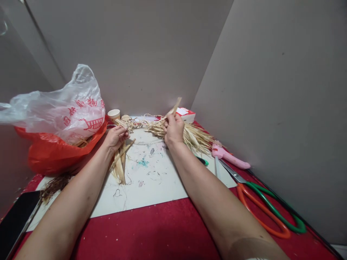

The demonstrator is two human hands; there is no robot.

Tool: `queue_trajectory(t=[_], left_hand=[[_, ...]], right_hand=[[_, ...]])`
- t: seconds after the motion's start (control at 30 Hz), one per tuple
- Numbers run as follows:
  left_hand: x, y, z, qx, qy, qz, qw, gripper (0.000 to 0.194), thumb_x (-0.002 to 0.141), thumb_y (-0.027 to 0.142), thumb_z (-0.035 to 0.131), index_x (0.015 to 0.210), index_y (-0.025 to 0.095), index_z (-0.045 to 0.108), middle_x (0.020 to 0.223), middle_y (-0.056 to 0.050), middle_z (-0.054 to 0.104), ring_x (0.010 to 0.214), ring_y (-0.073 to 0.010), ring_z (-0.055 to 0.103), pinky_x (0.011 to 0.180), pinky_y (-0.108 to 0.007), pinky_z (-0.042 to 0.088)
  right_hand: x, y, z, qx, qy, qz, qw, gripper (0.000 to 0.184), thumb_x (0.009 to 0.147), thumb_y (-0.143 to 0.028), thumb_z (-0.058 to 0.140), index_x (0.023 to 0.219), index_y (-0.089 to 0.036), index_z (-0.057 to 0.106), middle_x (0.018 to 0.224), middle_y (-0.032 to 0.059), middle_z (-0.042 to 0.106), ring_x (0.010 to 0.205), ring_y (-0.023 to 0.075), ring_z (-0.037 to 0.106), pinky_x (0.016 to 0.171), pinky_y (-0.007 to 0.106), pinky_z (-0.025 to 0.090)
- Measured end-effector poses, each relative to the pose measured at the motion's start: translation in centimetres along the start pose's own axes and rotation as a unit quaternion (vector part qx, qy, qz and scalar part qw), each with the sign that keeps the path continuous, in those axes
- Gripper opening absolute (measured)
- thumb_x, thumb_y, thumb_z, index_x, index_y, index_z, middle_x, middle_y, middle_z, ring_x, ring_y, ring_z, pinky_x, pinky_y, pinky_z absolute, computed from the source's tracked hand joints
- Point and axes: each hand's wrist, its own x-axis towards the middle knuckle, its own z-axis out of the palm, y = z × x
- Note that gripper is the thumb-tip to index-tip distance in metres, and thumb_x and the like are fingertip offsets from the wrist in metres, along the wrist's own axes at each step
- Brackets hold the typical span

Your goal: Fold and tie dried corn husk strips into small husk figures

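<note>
Over the red tabletop (146, 234), the hands are apart: the right hand (174, 130) pinches a long strip (177, 104) beside the dry bundle (199, 139), the left hand (115, 138) a short strip (121, 124). A light, flat pinch should spare such fibres (they look brittle). Two bags (48, 153), one scissors (238, 176), one cup (114, 115).

pale, dry, narrow strips (177, 104) slant in midair.
</note>
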Motion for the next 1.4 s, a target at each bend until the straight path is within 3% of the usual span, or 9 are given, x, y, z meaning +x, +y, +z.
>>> queue_trajectory(t=[0.1,0.2,0.4,0.5,0.63,0.77,0.9,1.07,1.4], left_hand=[[0.1,-0.2,0.1,0.004,0.011,-0.006,1.000,0.018,0.061,0.014,0.075,0.068,0.011,0.059,0.057,0.002,0.057,0.051,-0.0068,0.056,0.054,-0.020,0.051],[0.1,-0.3,0.1,0.008,0.012,-0.009,1.000,0.015,0.062,0.012,0.075,0.070,0.010,0.062,0.059,0.001,0.059,0.053,-0.0075,0.057,0.054,-0.020,0.052],[0.1,-0.5,0.0,0.024,-0.006,-0.021,0.999,0.019,0.062,0.010,0.075,0.080,0.010,0.067,0.061,0.000,0.061,0.057,-0.0089,0.060,0.058,-0.021,0.054],[-0.1,-0.7,0.1,0.037,-0.017,-0.019,0.999,0.021,0.060,0.011,0.076,0.079,0.010,0.067,0.064,-0.001,0.062,0.059,-0.0094,0.061,0.059,-0.022,0.054],[-0.3,-0.9,0.4,0.056,-0.040,-0.023,0.997,0.029,0.056,0.015,0.079,0.081,0.011,0.066,0.065,0.000,0.062,0.059,-0.0093,0.061,0.060,-0.023,0.054],[-0.5,-1.1,0.6,0.089,-0.058,-0.022,0.994,0.032,0.052,0.019,0.082,0.071,0.011,0.058,0.064,0.000,0.062,0.056,-0.0095,0.061,0.057,-0.022,0.052],[-0.9,-1.0,1.0,0.112,-0.072,-0.038,0.990,0.033,0.050,0.019,0.083,0.066,0.012,0.056,0.059,0.000,0.061,0.053,-0.0097,0.059,0.058,-0.023,0.051],[-1.4,-1.0,1.4,0.127,-0.104,-0.032,0.986,0.038,0.047,0.017,0.085,0.068,0.014,0.053,0.057,0.001,0.061,0.050,-0.0103,0.058,0.056,-0.025,0.049],[-1.1,-1.4,1.1,0.155,-0.111,-0.052,0.980,0.029,0.052,0.021,0.082,0.065,0.011,0.059,0.056,-0.003,0.062,0.051,-0.0115,0.059,0.053,-0.024,0.049]], right_hand=[[0.3,-2.1,-0.1,0.086,0.060,-0.031,0.994,0.018,0.075,-0.028,0.055,0.072,-0.022,0.038,0.056,-0.0095,0.040,0.043,0.0051,0.031,0.038,0.016,0.020],[0.3,-4.2,-0.1,0.127,0.076,-0.041,0.988,0.015,0.076,-0.025,0.053,0.074,-0.022,0.038,0.062,-0.0076,0.051,0.041,0.0037,0.033,0.036,0.014,0.018],[0.3,-7.1,-0.3,0.180,0.062,-0.034,0.981,0.014,0.074,-0.018,0.051,0.070,-0.021,0.038,0.049,-0.0108,0.044,0.036,0.0036,0.030,0.034,0.014,0.016],[0.2,-6.2,-0.1,0.150,0.015,-0.004,0.989,0.015,0.069,-0.019,0.055,0.069,-0.020,0.040,0.052,-0.0084,0.051,0.039,0.0044,0.040,0.033,0.014,0.020],[-0.9,-3.0,0.7,0.059,-0.114,0.127,0.983,0.019,0.061,-0.016,0.059,0.070,-0.020,0.043,0.060,-0.0034,0.059,0.046,0.0068,0.051,0.031,0.014,0.017],[-2.6,-0.4,1.4,-0.029,-0.237,0.229,0.944,0.019,0.062,-0.017,0.060,0.071,-0.020,0.044,0.054,-0.0079,0.050,0.035,0.0025,0.032,0.033,0.015,0.010],[-3.7,0.3,1.6,-0.117,-0.275,0.192,0.935,0.022,0.064,-0.027,0.066,0.064,-0.019,0.045,0.046,-0.0107,0.037,0.037,0.0029,0.024,0.037,0.018,0.015],[-3.9,0.7,1.6,-0.184,-0.310,0.149,0.921,0.021,0.058,-0.030,0.069,0.062,-0.017,0.053,0.047,-0.0085,0.043,0.041,0.0044,0.030,0.042,0.021,0.021],[-3.6,1.0,1.0,-0.207,-0.363,0.119,0.901,0.028,0.061,-0.037,0.067,0.056,-0.018,0.047,0.047,-0.0072,0.039,0.043,0.0055,0.030,0.045,0.021,0.021]])
